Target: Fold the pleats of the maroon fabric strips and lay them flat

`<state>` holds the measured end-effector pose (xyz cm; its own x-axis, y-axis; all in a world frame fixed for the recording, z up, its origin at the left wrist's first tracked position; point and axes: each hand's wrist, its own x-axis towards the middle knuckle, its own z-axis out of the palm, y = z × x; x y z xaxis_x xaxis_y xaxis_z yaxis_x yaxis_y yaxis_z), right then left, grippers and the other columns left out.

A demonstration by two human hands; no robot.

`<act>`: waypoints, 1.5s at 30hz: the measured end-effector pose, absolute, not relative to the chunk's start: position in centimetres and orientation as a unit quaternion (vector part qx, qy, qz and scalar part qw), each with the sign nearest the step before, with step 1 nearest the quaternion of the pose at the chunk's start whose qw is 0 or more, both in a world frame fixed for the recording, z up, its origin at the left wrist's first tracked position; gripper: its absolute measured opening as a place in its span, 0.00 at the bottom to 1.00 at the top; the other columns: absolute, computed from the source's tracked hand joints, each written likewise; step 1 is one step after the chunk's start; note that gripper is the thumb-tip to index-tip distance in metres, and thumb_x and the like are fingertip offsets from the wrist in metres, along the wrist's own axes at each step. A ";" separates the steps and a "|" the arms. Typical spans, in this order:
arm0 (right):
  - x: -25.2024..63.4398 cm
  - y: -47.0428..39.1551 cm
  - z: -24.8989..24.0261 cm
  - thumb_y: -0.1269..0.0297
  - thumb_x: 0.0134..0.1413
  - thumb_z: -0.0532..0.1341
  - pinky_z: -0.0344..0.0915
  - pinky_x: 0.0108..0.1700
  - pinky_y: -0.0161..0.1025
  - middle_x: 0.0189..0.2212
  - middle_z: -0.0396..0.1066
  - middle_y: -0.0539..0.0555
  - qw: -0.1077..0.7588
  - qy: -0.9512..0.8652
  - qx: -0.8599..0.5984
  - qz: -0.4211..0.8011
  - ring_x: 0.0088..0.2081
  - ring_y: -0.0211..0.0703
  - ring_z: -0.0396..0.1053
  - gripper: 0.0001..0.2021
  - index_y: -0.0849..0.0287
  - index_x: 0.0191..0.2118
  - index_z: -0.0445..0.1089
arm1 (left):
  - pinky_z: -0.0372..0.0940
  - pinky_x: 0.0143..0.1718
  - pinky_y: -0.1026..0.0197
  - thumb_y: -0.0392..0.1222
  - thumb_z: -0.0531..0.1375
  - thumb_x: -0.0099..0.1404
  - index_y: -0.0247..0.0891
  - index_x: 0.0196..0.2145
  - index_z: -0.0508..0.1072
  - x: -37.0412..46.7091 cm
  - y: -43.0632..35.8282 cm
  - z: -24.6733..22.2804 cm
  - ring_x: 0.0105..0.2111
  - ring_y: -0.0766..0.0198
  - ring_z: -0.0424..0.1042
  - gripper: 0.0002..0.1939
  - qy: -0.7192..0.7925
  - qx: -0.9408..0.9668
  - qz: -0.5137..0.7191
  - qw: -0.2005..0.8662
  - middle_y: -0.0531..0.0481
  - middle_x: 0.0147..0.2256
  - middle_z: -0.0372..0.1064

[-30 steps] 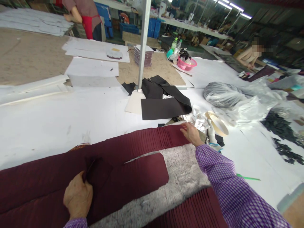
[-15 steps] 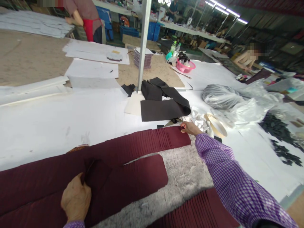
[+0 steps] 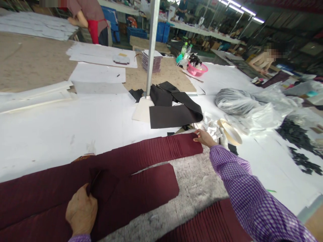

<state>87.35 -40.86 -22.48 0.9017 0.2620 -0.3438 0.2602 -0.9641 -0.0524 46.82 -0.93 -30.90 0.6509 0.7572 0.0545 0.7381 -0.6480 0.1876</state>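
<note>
Partly hidden: the left hand point(image 3: 82, 211) conceals its own thumb and fingertips; the maroon fabric point(image 3: 161, 148) runs out of view at the left and bottom edges; a ridged maroon stack point(image 3: 202, 227) at lower right is cut off below and partly covered by the purple checked sleeve point(image 3: 252, 191).
Maroon fabric, place: across the near part of the white surface point(image 3: 58, 134), with a mottled grey sheet point(image 3: 199, 178) showing beneath its right side.
Maroon fabric, direction: long axis left to right, climbing slightly to the right; a narrow slit splits the right side into two arms, the upper reaching farther right, the lower ending in clipped corners.
Ridges: close parallel lines cross the upper arm, running roughly across its length.
Left hand: fingers curled closed on a raised dark fold of the fabric.
Right hand point(image 3: 204, 137): thumb and forefinger nearly together at the upper arm's right end; whether they pinch or merely touch, I cannot tell.
Beyond the fabric: a looped black strip point(image 3: 174, 116) beside a metal pole point(image 3: 152, 47).
Bottles point(image 3: 186, 50): beside a pink basin point(image 3: 197, 70); any lettering is too small to read.
</note>
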 end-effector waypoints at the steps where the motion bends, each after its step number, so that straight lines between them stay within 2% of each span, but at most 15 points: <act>1: 87.4 -40.9 -22.5 0.59 0.61 0.59 0.70 0.42 0.46 0.42 0.70 0.55 0.003 -0.136 -0.975 0.177 0.39 0.43 0.71 0.16 0.61 0.51 0.65 | 0.62 0.36 0.54 0.41 0.46 0.62 0.30 0.46 0.70 46.8 -0.9 -30.9 0.35 0.52 0.70 0.20 0.415 0.904 0.063 0.085 0.39 0.32 0.71; 4: 87.6 -40.9 -22.5 0.59 0.61 0.59 0.70 0.42 0.46 0.42 0.70 0.54 0.001 -0.142 -0.974 0.175 0.39 0.42 0.71 0.16 0.61 0.51 0.65 | 0.62 0.36 0.54 0.40 0.48 0.61 0.32 0.45 0.70 46.8 -0.9 -31.0 0.34 0.52 0.69 0.19 0.420 0.900 0.064 0.100 0.41 0.31 0.70; 13: 87.0 -40.4 -22.3 0.59 0.61 0.59 0.70 0.42 0.45 0.43 0.70 0.55 -0.024 -0.157 -0.974 0.159 0.39 0.43 0.71 0.16 0.61 0.51 0.65 | 0.63 0.37 0.56 0.43 0.43 0.66 0.27 0.46 0.70 46.9 -1.0 -31.0 0.35 0.52 0.71 0.23 0.402 0.912 0.061 0.050 0.38 0.32 0.72; 19: 86.5 -39.0 -21.2 0.60 0.58 0.61 0.63 0.52 0.54 0.53 0.64 0.58 -0.039 -0.219 -0.969 0.108 0.52 0.52 0.64 0.19 0.58 0.54 0.63 | 0.63 0.39 0.56 0.43 0.43 0.66 0.26 0.46 0.71 46.9 -1.0 -31.0 0.36 0.52 0.72 0.23 0.408 0.910 0.061 0.048 0.37 0.34 0.73; 22: 86.8 -37.5 -20.9 0.62 0.57 0.62 0.60 0.55 0.55 0.52 0.65 0.57 -0.021 -0.302 -0.945 0.127 0.54 0.52 0.62 0.17 0.59 0.51 0.66 | 0.63 0.38 0.55 0.43 0.43 0.65 0.26 0.46 0.71 46.8 -0.9 -31.2 0.36 0.51 0.72 0.23 0.406 0.910 0.059 0.051 0.37 0.33 0.72; 27: 87.4 -34.2 -21.3 0.62 0.57 0.62 0.63 0.52 0.52 0.49 0.67 0.56 0.007 -0.385 -0.905 0.182 0.51 0.49 0.64 0.15 0.59 0.49 0.68 | 0.63 0.39 0.55 0.41 0.44 0.65 0.26 0.46 0.70 46.8 -0.8 -31.1 0.37 0.51 0.71 0.22 0.410 0.908 0.053 0.061 0.37 0.34 0.72; 34: 88.5 -31.4 -21.5 0.62 0.57 0.62 0.67 0.45 0.47 0.42 0.70 0.54 -0.010 -0.416 -0.870 0.263 0.42 0.44 0.69 0.11 0.61 0.43 0.70 | 0.63 0.38 0.57 0.39 0.45 0.65 0.28 0.46 0.70 46.9 -0.9 -31.1 0.36 0.53 0.72 0.20 0.410 0.910 0.039 0.048 0.38 0.34 0.73; 40: 89.0 -31.3 -21.7 0.63 0.56 0.63 0.67 0.43 0.46 0.43 0.69 0.54 -0.018 -0.419 -0.861 0.287 0.41 0.43 0.68 0.12 0.61 0.45 0.69 | 0.63 0.37 0.57 0.41 0.45 0.67 0.28 0.45 0.71 46.8 -0.9 -31.5 0.34 0.53 0.72 0.20 0.391 0.918 0.070 0.005 0.40 0.32 0.73; 45: 88.5 -30.9 -21.1 0.70 0.52 0.64 0.66 0.43 0.43 0.44 0.67 0.54 -0.009 -0.434 -0.849 0.301 0.40 0.43 0.68 0.18 0.60 0.50 0.66 | 0.64 0.37 0.58 0.41 0.45 0.67 0.28 0.44 0.72 46.6 -0.8 -31.7 0.33 0.54 0.72 0.20 0.381 0.920 0.091 -0.012 0.40 0.32 0.74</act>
<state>88.48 -30.88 -21.10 0.4422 0.7316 -0.5188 0.7426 -0.6230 -0.2456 46.65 -0.85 -31.69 0.6931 0.6989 0.1768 0.7033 -0.7093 0.0470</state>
